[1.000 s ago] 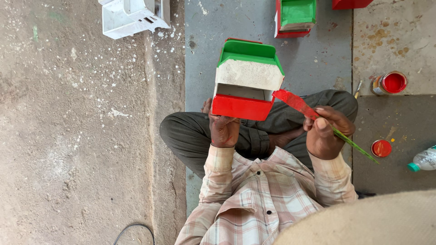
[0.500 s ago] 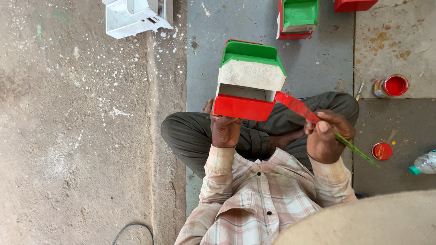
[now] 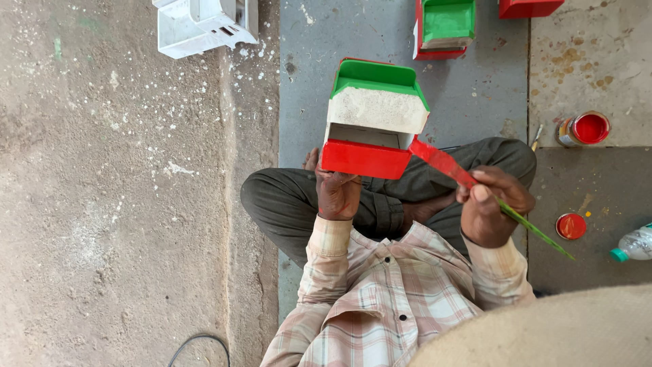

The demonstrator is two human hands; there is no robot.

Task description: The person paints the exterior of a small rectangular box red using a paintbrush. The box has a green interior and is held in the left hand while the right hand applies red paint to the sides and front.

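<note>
**Inspector:** Concrete floor, paint-flecked, with a grey mat (image 3: 380, 41) under the seated person. What is in hand?

**Operator:** I see the left hand (image 3: 337, 192) clenched under a small house-shaped box (image 3: 372, 119), held up over the lap: green roof, white middle, red lower band. The right hand (image 3: 490, 207) grips a brush (image 3: 475, 187), fingers pinched round its stem.

**Inspector:** How do brush and box lie?

**Operator:** The brush's long axis runs diagonally, green handle low behind the right hand, red-coated end up and left, meeting the box's lower right corner. The box sits up and left of that grip; the left hand is nearer it, directly beneath.

**Inspector:** Surroundings?

**Operator:** An open tin of red paint (image 3: 584, 129) and a red lid (image 3: 571, 225) lie to the right, apart from the knee. Another green-and-red box (image 3: 445, 27) rests further up the mat.

**Inspector:** Anything unclear?

**Operator:** I cannot see the bristles or the box's underside. A bottle (image 3: 631, 245) is cut off at the edge.
</note>
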